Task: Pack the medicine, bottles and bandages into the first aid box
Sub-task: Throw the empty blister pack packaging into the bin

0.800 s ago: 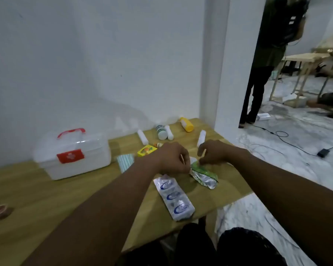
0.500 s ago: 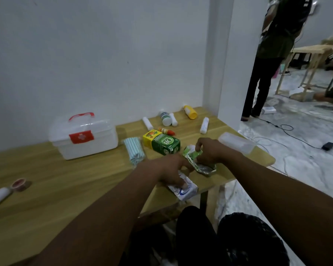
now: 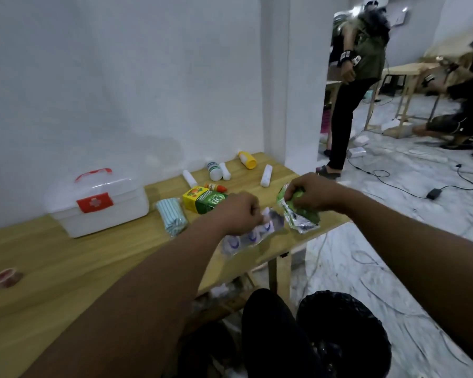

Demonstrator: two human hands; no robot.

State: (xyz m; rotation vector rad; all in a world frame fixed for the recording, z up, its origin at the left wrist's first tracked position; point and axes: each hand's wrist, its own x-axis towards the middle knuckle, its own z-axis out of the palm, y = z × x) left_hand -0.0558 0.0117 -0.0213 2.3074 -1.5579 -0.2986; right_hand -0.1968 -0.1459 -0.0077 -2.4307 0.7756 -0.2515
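Note:
My left hand [image 3: 241, 214] is closed on a silver blister strip with blue marks [image 3: 253, 236], lifted just off the wooden table [image 3: 66, 263]. My right hand [image 3: 310, 193] grips a green and silver foil pack [image 3: 301, 219] above the table's right edge. The white first aid box [image 3: 99, 204], lid shut, with a red handle and red label, stands at the back left. Between it and my hands lie a striped blue bandage pack [image 3: 172, 218] and a green and yellow medicine carton [image 3: 204, 200]. Several small bottles and white rolls [image 3: 219, 170] lie near the wall.
A roll of tape [image 3: 6, 276] sits at the table's left edge. The table ends close to my right hand, above a marble floor with cables [image 3: 393, 184]. A person [image 3: 350, 85] stands in the doorway to the right, with wooden tables behind.
Both hands have risen from the table with their packs. The left hand lifted the blister strip and the right hand raised the green foil pack. The camera view has tilted up and shifted.

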